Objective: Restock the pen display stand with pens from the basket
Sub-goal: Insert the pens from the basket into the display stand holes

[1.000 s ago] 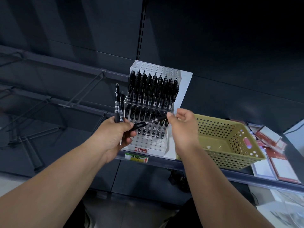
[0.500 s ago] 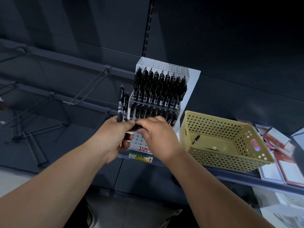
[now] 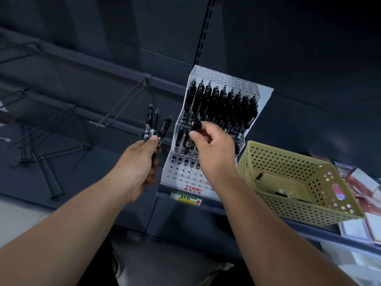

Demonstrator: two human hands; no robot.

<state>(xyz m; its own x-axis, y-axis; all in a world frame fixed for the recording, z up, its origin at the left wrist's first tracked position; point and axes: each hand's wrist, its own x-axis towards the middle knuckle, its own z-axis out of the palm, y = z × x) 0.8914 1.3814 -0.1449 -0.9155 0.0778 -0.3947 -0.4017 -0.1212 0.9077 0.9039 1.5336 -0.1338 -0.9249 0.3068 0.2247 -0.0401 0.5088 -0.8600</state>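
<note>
A white stepped pen display stand (image 3: 186,172) marked TOME sits on the shelf edge; its top tier is full of black pens (image 3: 222,104), its lower tiers have open holes. My left hand (image 3: 138,162) grips three black pens (image 3: 153,126) upright, just left of the stand. My right hand (image 3: 214,145) pinches one black pen (image 3: 196,125) in front of the stand's middle tier. A yellow perforated basket (image 3: 309,207) stands right of the stand with a few pens (image 3: 258,177) lying in it.
The stand and basket rest on a dark shelf with a yellow price label (image 3: 186,199) on its front rail. Red and white packets (image 3: 354,176) lie right of the basket. Bare metal hooks (image 3: 115,112) stick out on the left.
My right hand took one pen from the bunch in my left hand and carried it up to the stand's middle tier. The left hand keeps the other pens.
</note>
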